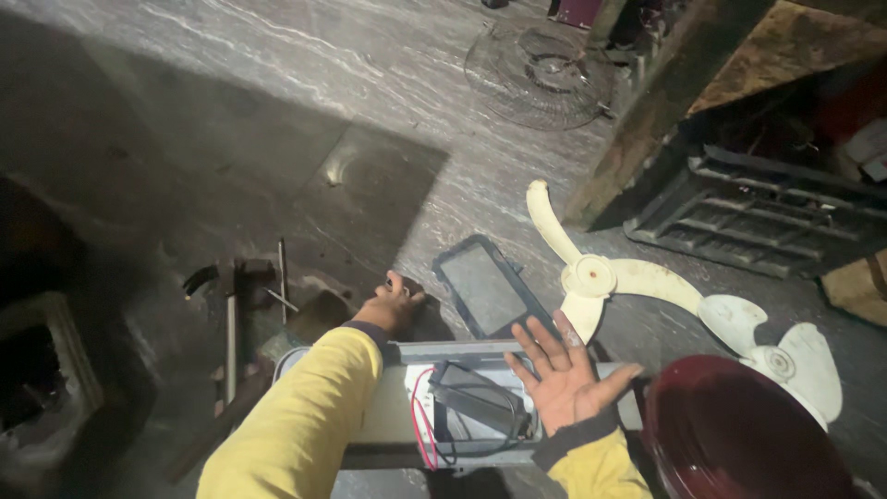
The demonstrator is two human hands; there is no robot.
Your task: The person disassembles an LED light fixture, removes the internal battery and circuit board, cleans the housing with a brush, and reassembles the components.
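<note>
Opened grey casing (480, 407) of a small appliance, flat on the stone floor (277, 111) at the lower middle of frame, red wires (420, 430) and a black cable loop (480, 402) laid bare inside. Right hand (568, 374) spread palm-up over the casing's right end, fingers apart, clamped on nothing. Left hand (393, 305) reaching past the casing's far edge, fingers curled toward the floor; impossible to tell whether closed on anything.

Likely trouble: thin red wires snagged or pulled loose by a sleeve or finger brushing the open cavity; dim light hiding small parts near the left hand.

Just beyond the casing, a dark rectangular frame with a glassy panel (485, 286). To its right, a cream plastic fan blade (591, 277) with 3 curved vanes, smooth and scuffed, and a 2nd pale blade (785, 360) near a glossy maroon dome (739, 434). Left of the casing, metal rods and a tool (231, 323), dull and straight. Farther off, a round wire fan guard (540, 79) and a black slatted grille (758, 217) under a rough wooden bench (739, 55).
</note>
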